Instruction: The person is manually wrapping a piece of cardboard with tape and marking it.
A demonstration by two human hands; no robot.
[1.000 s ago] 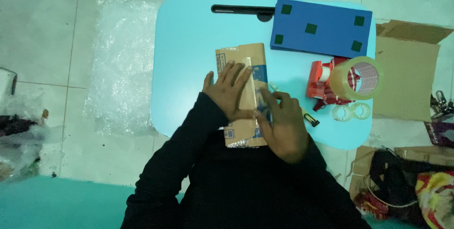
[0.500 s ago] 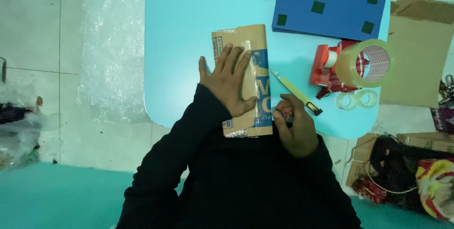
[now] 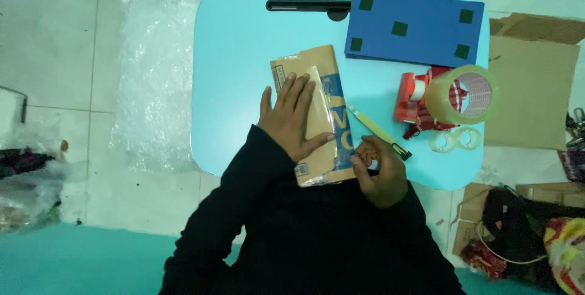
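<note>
Spread flat, the left hand (image 3: 292, 118) pressed palm-down on the parcel (image 3: 308, 63), a brown cardboard pack with a blue band that lay lengthwise at the table's (image 3: 237, 57) middle, its near end reaching the table's near edge. The right hand (image 3: 378, 176), at the table's near edge just right of the parcel, had its fingers curled shut around the cutter (image 3: 372, 125), whose yellow handle slanted away toward the table's centre, alongside the parcel's right edge.

The step in hand looked like steadying the parcel while the cutter was brought to its taped seam. Any cut there would call for a firm hold-down and fingers kept off the blade's line.

Off the table's left side, bubble wrap (image 3: 152, 75) lay on the floor, its outline hard to trace. Whether the blade was out could not be told, since the right hand covered the cutter's near end. The left hand hid much of the parcel's face. At the table's far right sat a blue board (image 3: 414, 27), and nearer a red tape dispenser (image 3: 460, 94). Beyond the table's right edge a carton (image 3: 536, 88) was cut off by the frame.
</note>
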